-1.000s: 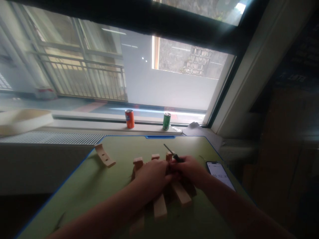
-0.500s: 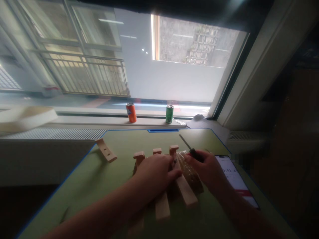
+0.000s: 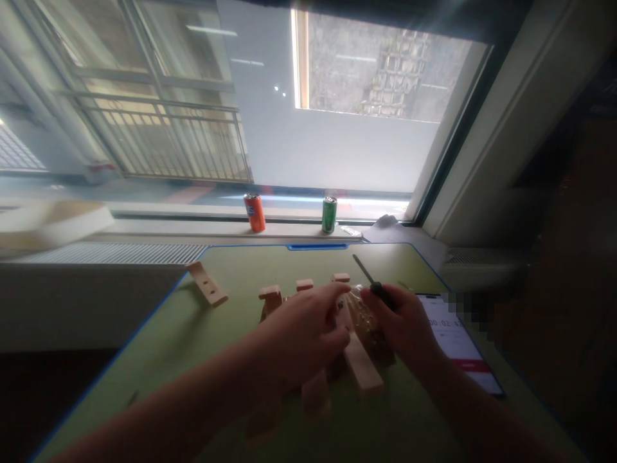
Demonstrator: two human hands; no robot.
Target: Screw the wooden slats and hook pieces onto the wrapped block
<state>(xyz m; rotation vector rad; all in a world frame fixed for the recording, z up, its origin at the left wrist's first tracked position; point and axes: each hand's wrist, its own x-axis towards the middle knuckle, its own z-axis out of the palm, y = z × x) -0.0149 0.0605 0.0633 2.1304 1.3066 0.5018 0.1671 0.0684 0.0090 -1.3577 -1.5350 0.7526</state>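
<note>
In my right hand (image 3: 402, 321) is a screwdriver (image 3: 380, 294) with a dark handle, its bare shaft slanting up and left. My left hand (image 3: 311, 321) lies over the light wooden parts, forefinger stretched out and thumb apart from it. Between them shows a small dark screw or hole on a long wooden piece (image 3: 364, 366), whose raised end block (image 3: 340, 278) stands behind the finger. Other wooden pieces, one with a curved end (image 3: 270, 293), are partly covered by this hand. Beside the long piece, a clear plastic bag (image 3: 366, 315) holds small parts I cannot make out.
A separate wooden piece (image 3: 207, 285) with two holes lies at the left of the green table (image 3: 164, 341). A phone (image 3: 456, 341) showing a timer is by my right forearm. An orange can (image 3: 254, 213) and a green can (image 3: 329, 215) stand on the windowsill.
My left forefinger has straightened and reaches further right, away from the thumb. My right hand has shifted slightly up and right with the screwdriver. The camera view has moved a little.
</note>
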